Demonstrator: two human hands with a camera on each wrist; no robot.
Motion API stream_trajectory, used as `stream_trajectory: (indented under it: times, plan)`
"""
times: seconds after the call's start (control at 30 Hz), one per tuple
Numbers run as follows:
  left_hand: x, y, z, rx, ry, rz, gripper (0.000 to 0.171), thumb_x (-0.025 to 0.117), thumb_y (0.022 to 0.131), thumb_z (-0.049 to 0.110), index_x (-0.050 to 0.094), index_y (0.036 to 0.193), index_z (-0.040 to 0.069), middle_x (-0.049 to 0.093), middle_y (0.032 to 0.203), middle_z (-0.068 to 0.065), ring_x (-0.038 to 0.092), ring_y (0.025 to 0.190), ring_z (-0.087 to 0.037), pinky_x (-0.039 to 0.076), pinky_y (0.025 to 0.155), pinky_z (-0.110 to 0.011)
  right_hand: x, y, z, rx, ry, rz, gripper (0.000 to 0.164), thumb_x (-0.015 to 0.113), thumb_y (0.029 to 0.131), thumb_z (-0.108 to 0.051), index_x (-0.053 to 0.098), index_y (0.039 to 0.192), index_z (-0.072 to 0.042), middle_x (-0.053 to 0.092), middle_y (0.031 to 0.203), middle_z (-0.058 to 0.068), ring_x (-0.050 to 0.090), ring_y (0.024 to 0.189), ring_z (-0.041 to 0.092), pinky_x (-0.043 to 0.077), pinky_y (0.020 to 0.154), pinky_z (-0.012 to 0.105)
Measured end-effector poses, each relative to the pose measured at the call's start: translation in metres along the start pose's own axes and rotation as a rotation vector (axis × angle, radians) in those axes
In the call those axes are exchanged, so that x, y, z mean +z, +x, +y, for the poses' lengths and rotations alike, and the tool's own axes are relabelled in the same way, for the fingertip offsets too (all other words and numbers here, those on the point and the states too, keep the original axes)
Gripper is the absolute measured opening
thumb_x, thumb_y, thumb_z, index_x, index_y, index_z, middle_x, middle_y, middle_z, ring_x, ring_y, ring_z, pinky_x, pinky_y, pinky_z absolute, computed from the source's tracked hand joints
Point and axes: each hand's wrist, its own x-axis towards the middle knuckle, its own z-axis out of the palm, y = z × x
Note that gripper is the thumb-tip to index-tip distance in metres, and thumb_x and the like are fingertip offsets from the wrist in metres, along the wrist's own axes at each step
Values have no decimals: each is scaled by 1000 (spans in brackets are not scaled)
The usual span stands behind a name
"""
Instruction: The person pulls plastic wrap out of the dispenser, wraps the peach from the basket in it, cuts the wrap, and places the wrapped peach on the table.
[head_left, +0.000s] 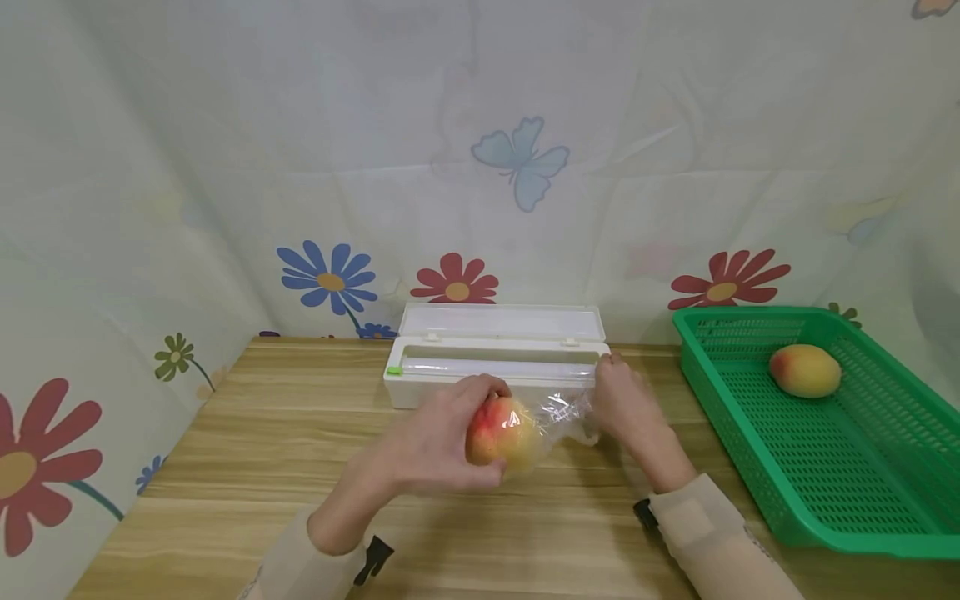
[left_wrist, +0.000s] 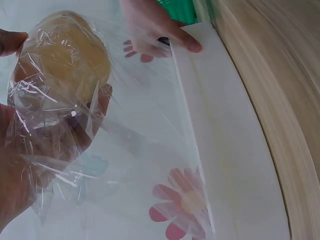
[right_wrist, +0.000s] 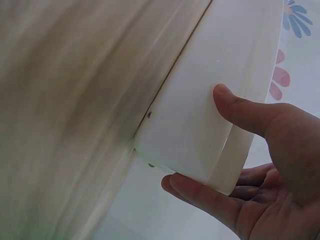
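A red-and-yellow mango [head_left: 506,429], covered in clear cling film [head_left: 564,414], is held in my left hand [head_left: 442,437] with the thumb below and the fingers over its top. From the mango the film stretches towards the white cling film dispenser [head_left: 423,390], whose lid is raised with the film roll [head_left: 495,368] inside. My right hand [head_left: 628,400] grips the dispenser's right end. In the right wrist view its thumb presses the front face of the dispenser [right_wrist: 185,125] and its fingers lie around the end. Wrinkled film [left_wrist: 75,115] also drapes over the left palm.
To the right stands a green plastic basket [head_left: 738,433] holding another mango [head_left: 806,371]. A small green piece [head_left: 394,371] sits at the dispenser's left end. Behind the wooden table [head_left: 225,467] hangs a flower-printed curtain [head_left: 375,167].
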Motion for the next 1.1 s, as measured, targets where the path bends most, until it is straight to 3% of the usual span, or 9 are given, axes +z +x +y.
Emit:
stream_trajectory:
  times: [0.13, 0.27, 0.67, 0.9, 1.1]
  plan:
    - [2, -4, 2, 4, -2, -31, 64, 78, 77, 33, 50, 131, 14, 57, 113, 7, 57, 95, -8, 54, 80, -21, -1, -1, -1, -12, -8, 6, 49, 81, 82, -8, 54, 107, 24, 59, 98, 33, 66, 77, 47, 56, 66, 56]
    - [4, -8, 5, -8, -24, -56, 65, 77, 77, 32, 50, 132, 15, 55, 117, 5, 56, 98, -9, 54, 82, -21, -1, -2, -1, -17, 11, 14, 65, 90, 79, -25, 54, 105, 23, 59, 96, 34, 66, 76, 49, 57, 66, 57]
    - [0, -15, 15, 14, 19, -91, 68, 77, 76, 35, 50, 134, 13, 55, 120, 4, 56, 98, -8, 53, 85, -22, -1, -1, -4, 16, 30, -15, 71, 90, 81, -30, 53, 108, 24, 59, 98, 35, 66, 72, 45, 57, 60, 52]
    - [-3, -18, 20, 55, 32, -110, 66, 77, 75, 34, 50, 132, 14, 57, 115, 7, 56, 93, -5, 52, 83, -20, -1, -1, -6, 42, 26, -52, 86, 88, 83, -34, 45, 124, 29, 56, 112, 41, 67, 81, 50, 59, 65, 53]
    - [-5, -20, 28, 77, 25, -141, 64, 77, 76, 34, 51, 132, 14, 58, 113, 8, 56, 92, -4, 51, 83, -18, -3, -2, -8, 48, 19, -54, 82, 87, 84, -32, 47, 123, 28, 56, 110, 38, 67, 77, 46, 59, 64, 50]
